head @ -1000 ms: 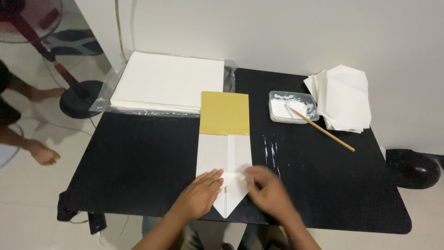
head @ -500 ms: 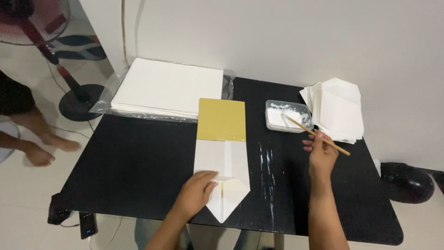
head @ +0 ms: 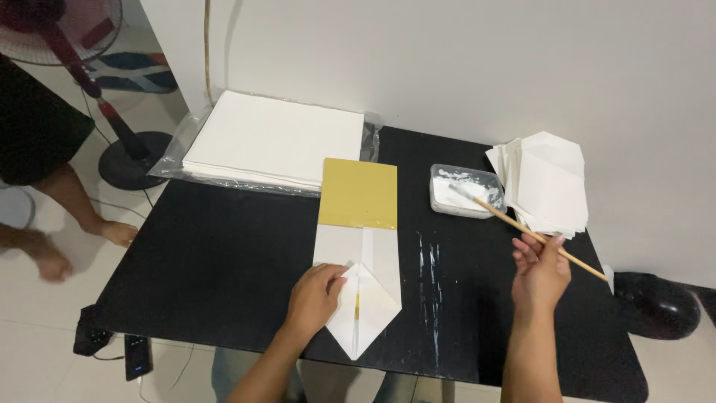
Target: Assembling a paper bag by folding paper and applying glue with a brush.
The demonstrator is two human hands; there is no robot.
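A white and gold paper sheet [head: 361, 224] lies on the black table [head: 224, 261], its near end folded to a point. My left hand [head: 313, 297] presses flat on the left side of that fold. My right hand [head: 540, 270] is raised at the right and grips a thin wooden stick [head: 522, 228]. The stick's far tip rests in a small clear tray of white paste [head: 462, 191].
A thick stack of white sheets [head: 276, 140] in plastic lies at the table's back left. A pile of folded white papers [head: 546, 180] sits at the back right. Paste smears [head: 429, 269] streak the table. A standing person's legs [head: 45, 172] and a fan base [head: 134, 157] are at the left.
My right hand left the folded paper, moved right and took hold of the stick. My left hand stayed on the fold. The person at the left shifted.
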